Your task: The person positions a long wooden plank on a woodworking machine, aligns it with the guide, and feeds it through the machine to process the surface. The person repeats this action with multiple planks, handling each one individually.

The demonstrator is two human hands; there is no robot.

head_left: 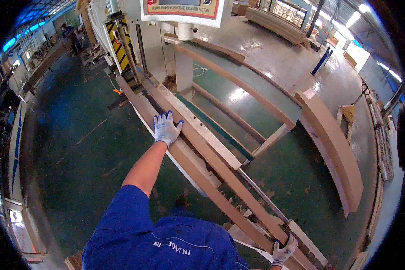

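Observation:
Two long brown wooden boards lie side by side on a machine bed, running from upper left to lower right: a left board (198,174) and a right board (225,171). My left hand (166,129), in a white glove with blue fingertips, rests on them with its fingers spread. At the near lower-right end my right hand (285,252), gloved too, curls over the right board, its thumb on one side and its fingers on the other. A pale metal rail (202,123) runs along the boards' right side.
A machine with a control panel (182,13) and a yellow-black striped plate (114,45) stands at the far end. Beyond the rail is a rectangular frame (238,87). Stacked long boards (333,153) stand at right; another person (69,36) is far left.

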